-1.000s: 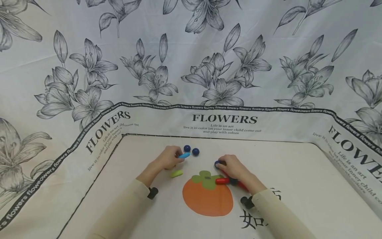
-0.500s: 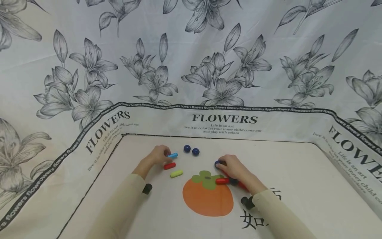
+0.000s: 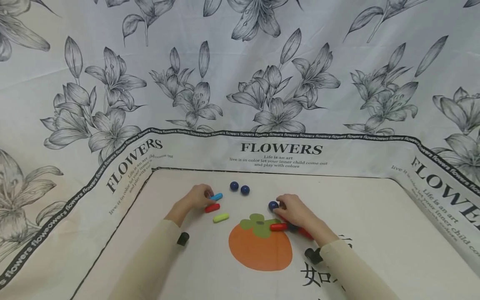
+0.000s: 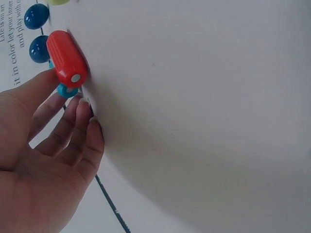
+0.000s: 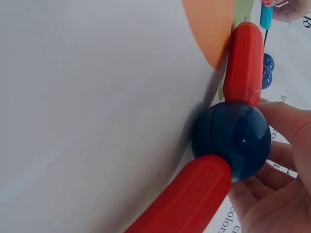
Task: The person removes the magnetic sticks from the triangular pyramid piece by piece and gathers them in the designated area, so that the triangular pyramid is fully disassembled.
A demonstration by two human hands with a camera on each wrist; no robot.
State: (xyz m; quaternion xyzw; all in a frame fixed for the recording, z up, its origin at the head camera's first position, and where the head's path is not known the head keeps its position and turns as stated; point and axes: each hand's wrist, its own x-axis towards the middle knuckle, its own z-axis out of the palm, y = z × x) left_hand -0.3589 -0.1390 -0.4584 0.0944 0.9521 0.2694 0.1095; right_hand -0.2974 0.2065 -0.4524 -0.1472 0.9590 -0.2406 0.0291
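Observation:
My left hand [image 3: 196, 198] pinches a light-blue building stick [image 3: 218, 196] between thumb and fingers, low over the cloth. Just in front of it lies a red building stick [image 3: 212, 208], whose end shows a pale disc in the left wrist view. My right hand [image 3: 295, 209] has its thumb and fingertips at a dark-blue ball [image 3: 272, 205]. That ball belongs to a joined piece: under the hand, red sticks [image 5: 245, 63] meet at another glossy blue ball [image 5: 231, 141]. The hand hides part of this piece in the head view.
A yellow-green stick [image 3: 221, 218] lies nearer me than the red one. Two loose dark-blue balls, one on the left [image 3: 234, 186] and one on the right [image 3: 245, 190], sit farther back. The printed tablecloth [image 3: 356, 200] meets an upright flowered cloth [image 3: 210, 150] behind.
My left hand has drawn back leftward from the two loose balls with the light-blue stick, uncovering the red stick. My right hand barely moved; its blue ball shows more now.

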